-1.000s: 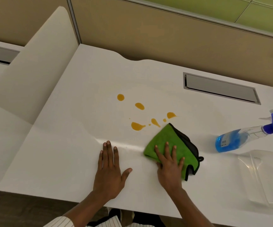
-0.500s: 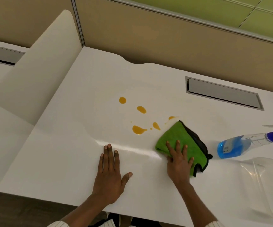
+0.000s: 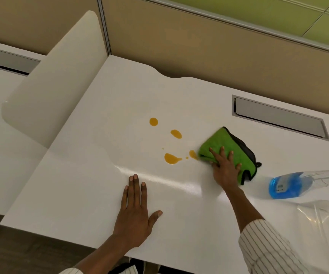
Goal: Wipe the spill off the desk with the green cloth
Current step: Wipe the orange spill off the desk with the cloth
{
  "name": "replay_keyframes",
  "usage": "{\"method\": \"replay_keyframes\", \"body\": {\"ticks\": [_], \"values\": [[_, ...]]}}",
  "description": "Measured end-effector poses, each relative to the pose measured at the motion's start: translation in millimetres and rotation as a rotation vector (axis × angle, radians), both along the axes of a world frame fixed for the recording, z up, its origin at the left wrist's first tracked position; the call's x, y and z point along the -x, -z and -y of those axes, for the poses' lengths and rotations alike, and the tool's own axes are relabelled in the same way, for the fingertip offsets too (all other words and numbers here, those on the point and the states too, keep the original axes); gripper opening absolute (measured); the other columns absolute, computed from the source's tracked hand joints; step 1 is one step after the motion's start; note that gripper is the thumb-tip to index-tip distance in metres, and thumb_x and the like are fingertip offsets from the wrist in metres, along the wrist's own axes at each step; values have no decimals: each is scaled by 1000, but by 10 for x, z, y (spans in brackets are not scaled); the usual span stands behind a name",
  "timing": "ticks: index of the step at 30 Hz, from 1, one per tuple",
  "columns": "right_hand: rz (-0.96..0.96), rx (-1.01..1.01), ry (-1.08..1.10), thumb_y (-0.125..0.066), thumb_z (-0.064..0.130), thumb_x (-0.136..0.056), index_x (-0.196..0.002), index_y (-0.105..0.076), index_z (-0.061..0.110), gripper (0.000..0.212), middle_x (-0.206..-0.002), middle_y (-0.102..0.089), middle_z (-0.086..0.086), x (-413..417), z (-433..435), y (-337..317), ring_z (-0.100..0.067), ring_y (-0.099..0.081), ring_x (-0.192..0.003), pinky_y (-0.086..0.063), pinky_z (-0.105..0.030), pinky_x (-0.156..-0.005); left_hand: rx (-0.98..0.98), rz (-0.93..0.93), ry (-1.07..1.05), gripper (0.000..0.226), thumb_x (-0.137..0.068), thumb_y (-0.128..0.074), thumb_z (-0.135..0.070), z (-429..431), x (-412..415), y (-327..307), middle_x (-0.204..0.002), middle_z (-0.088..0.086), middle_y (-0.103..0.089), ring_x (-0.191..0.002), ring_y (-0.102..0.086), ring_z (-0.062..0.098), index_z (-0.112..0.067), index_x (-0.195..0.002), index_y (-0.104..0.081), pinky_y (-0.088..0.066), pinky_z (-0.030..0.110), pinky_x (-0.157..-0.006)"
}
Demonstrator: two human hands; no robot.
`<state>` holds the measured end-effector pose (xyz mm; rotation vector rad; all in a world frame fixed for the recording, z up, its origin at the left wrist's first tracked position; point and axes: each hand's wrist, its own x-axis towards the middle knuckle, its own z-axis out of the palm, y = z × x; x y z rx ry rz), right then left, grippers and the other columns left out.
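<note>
Green cloth [image 3: 225, 147]: folded microfibre with a dark edge binding, lying flat on the white worktop [image 3: 92, 175], right of centre. Its left edge touches the nearest orange droplet.

Spill [image 3: 171, 158]: orange liquid in separate drops, the largest nearest the front, two more [image 3: 176, 133] and [image 3: 153, 121] trailing away to the back left, small specks between.

Right hand [image 3: 223, 167]: palm down on the near part of the cloth, fingers spread and pressing it to the worktop; striped sleeve [image 3: 266, 246] on the forearm.

Left hand [image 3: 135, 212]: flat on bare worktop near the front edge, fingers together, thumb out, holding nothing, well apart from the cloth.

Spray bottle [image 3: 290, 183]: clear, lying on its side right of the cloth, blue liquid inside, blue nozzle at the frame edge.

Clear plastic container [image 3: 321, 222]: at the front right, partly cut off.

Grey cable hatch [image 3: 278, 117]: recessed in the worktop behind the cloth.
</note>
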<state>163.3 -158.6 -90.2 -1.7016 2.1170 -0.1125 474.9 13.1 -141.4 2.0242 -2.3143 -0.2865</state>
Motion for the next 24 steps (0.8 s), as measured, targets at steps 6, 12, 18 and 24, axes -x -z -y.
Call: {"method": "replay_keyframes", "body": {"ticks": [6, 12, 18, 24], "values": [[84, 53, -273, -55, 9, -100, -154, -38, 51, 71, -173, -13, 12, -206, -633, 40, -27, 4, -163, 0, -66, -125, 8, 4, 8, 99, -107, -29, -72, -9, 5, 14, -179, 31, 4, -168, -4, 45, 5, -168, -15, -15, 55, -130], [147, 97, -190, -59, 4, -99, -148, -46, 55, 72, -170, -22, 19, 183, -996, 103, -20, -3, -163, -7, -66, -127, 7, 2, 3, 100, -107, -29, -72, -2, 10, 16, -179, 30, 5, -168, -5, 44, 5, -168, -14, -14, 54, -130], [85, 23, -60, -54, 18, -105, -153, -40, 50, 59, -175, -16, 6, 13, -195, 11, -29, 1, -163, 1, -71, -124, 12, 1, 5, 100, -107, -29, -72, 8, 0, 4, -179, 30, 6, -168, -3, 44, 4, -169, -13, -13, 54, -130], [96, 49, -336, -56, 13, -101, -154, -37, 52, 69, -173, -11, 14, -329, -498, 62, -26, 7, -163, 4, -65, -126, 21, 0, 9, 100, -107, -29, -72, 1, 2, 11, -179, 31, 5, -168, -4, 45, 5, -168, -14, -14, 55, -130]]}}
